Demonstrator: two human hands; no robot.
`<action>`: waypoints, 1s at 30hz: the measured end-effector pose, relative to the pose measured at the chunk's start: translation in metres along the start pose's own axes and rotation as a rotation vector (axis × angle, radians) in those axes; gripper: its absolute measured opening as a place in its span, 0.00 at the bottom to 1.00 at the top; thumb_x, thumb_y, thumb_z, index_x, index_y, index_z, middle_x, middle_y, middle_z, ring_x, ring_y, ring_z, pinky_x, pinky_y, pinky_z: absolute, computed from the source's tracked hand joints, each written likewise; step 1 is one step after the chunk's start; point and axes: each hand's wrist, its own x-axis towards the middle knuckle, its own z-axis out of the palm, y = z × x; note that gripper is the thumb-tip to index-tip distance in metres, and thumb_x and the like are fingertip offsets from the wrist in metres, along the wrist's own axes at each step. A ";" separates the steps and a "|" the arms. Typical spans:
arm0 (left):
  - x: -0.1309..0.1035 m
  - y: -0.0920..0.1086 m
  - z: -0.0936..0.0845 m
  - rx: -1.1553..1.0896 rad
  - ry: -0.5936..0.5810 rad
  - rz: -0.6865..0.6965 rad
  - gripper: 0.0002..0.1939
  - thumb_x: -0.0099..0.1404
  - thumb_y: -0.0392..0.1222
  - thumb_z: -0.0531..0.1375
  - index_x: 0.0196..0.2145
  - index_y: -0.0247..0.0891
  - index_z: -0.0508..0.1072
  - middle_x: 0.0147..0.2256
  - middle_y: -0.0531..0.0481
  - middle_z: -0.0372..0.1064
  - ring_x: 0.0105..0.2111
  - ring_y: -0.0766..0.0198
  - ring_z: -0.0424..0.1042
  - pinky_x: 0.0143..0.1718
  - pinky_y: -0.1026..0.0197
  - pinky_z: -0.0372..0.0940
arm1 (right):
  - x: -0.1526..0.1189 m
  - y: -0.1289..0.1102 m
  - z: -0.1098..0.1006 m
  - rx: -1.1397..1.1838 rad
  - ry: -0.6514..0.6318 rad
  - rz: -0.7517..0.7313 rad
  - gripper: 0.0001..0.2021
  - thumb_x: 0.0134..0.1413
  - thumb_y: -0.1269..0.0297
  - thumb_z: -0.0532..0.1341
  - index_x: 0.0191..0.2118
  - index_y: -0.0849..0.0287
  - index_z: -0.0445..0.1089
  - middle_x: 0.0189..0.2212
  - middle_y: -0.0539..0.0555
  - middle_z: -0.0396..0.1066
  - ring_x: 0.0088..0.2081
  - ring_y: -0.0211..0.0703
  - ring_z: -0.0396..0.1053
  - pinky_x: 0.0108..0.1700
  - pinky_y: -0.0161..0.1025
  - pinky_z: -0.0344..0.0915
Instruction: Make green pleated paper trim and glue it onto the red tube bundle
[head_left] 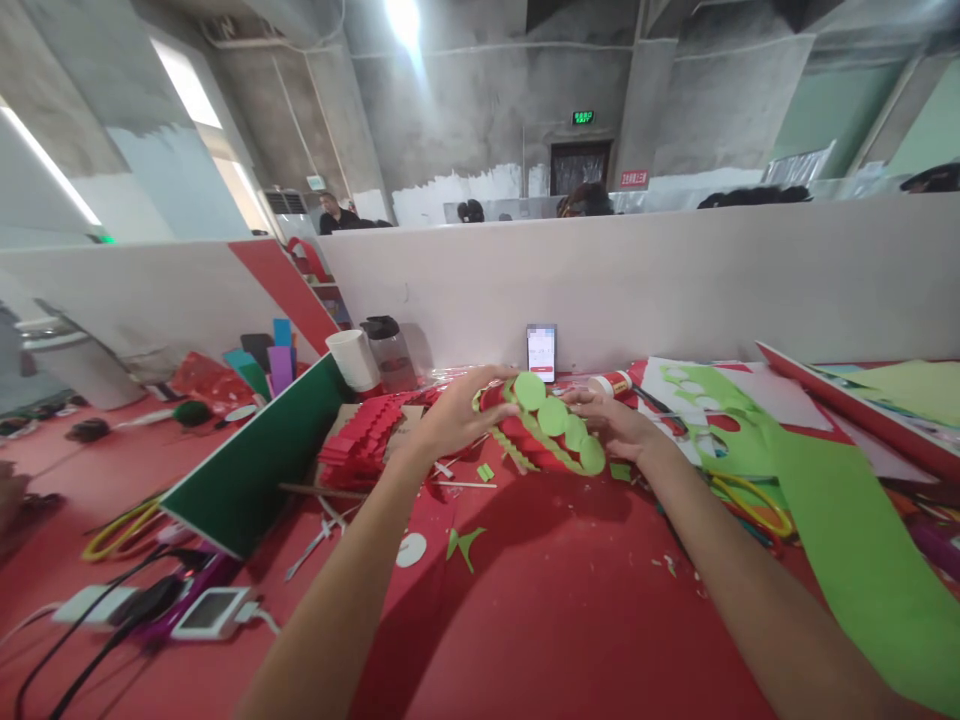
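Note:
A red and green paper craft (551, 425) with a row of light green discs along its top is held above the red table (570, 620). My left hand (469, 408) grips its left end, thumb in front. At its right end, my right hand (611, 425) has its bent fingers on the craft's edge. Green paper scraps (466, 545) and a white disc (411, 549) lie on the table below. Folded red paper strips (364, 440) are left of my left hand.
A phone (541, 352) leans against the partition (637, 280). Green board (255, 460), white cup (352, 360) and dark-lidded bottle (388, 352) stand left. Yellow-handled scissors (750, 503) and green sheets (832, 510) lie right. A person (337, 214) is beyond the partition.

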 end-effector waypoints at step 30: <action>-0.011 -0.030 -0.004 -0.242 -0.179 -0.066 0.10 0.57 0.39 0.63 0.38 0.37 0.70 0.42 0.47 0.70 0.44 0.59 0.68 0.50 0.56 0.61 | -0.030 -0.020 0.012 -0.410 -0.049 -0.303 0.09 0.54 0.61 0.63 0.42 0.56 0.71 0.36 0.51 0.72 0.33 0.38 0.69 0.34 0.34 0.65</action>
